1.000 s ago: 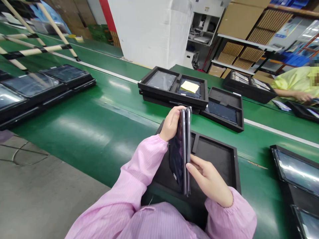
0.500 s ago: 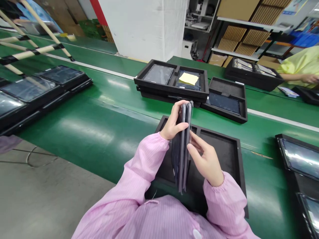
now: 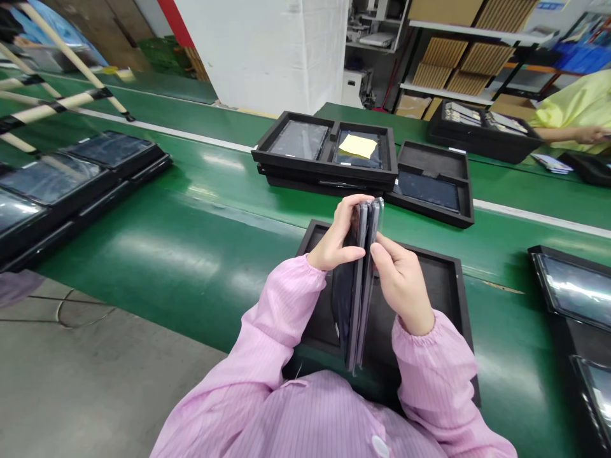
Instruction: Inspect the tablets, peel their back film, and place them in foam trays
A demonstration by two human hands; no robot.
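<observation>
Two thin tablets [image 3: 359,292], side by side and on edge, are held upright above a black foam tray [image 3: 429,299] on the green bench. They appear to be in clear film. My left hand [image 3: 340,238] wraps the far left side, its thumb across the near edges. My right hand [image 3: 401,273] grips the right-hand tablet near its far end, thumb on the edge and fingers behind it. The tray under them has recessed compartments, and its middle is hidden by the tablets and my hands.
Ahead, stacked black trays [image 3: 324,172] hold tablets and a yellow note [image 3: 358,146]. Beside them a tray [image 3: 429,184] holds one tablet. More filled trays stand left [image 3: 86,184] and right [image 3: 573,299]. A co-worker in a yellow sleeve [image 3: 568,108] is at far right.
The tablets have shifted slightly right in view, with a small gap showing between their far ends. My right hand has closed more firmly around the right-hand tablet's edge.
</observation>
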